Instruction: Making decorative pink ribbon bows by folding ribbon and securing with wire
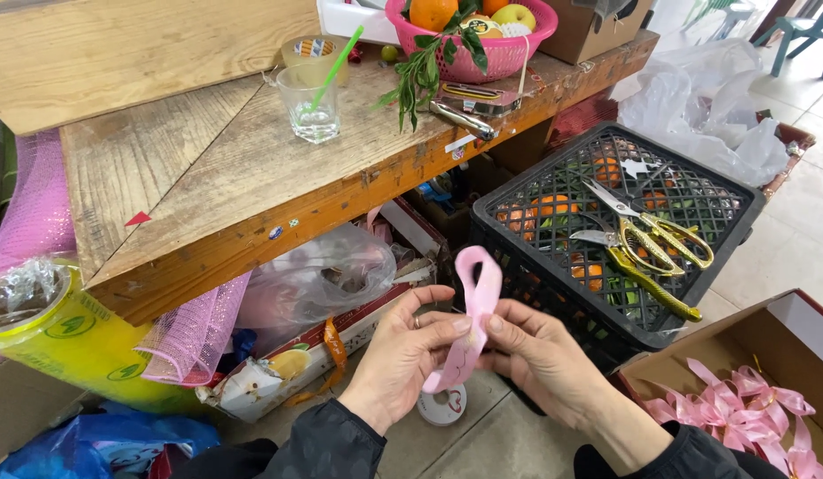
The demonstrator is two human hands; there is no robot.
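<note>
Both hands, left hand [402, 355] and right hand [540, 355], pinch a looped pink ribbon [473, 306]; scissors [646, 239] lie on a black crate [518, 222] just beyond.

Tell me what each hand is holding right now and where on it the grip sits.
Both hands pinch one pink ribbon where its loop crosses: left hand and right hand with thumb and fingertips; the loop stands above, a tail hangs below.
</note>
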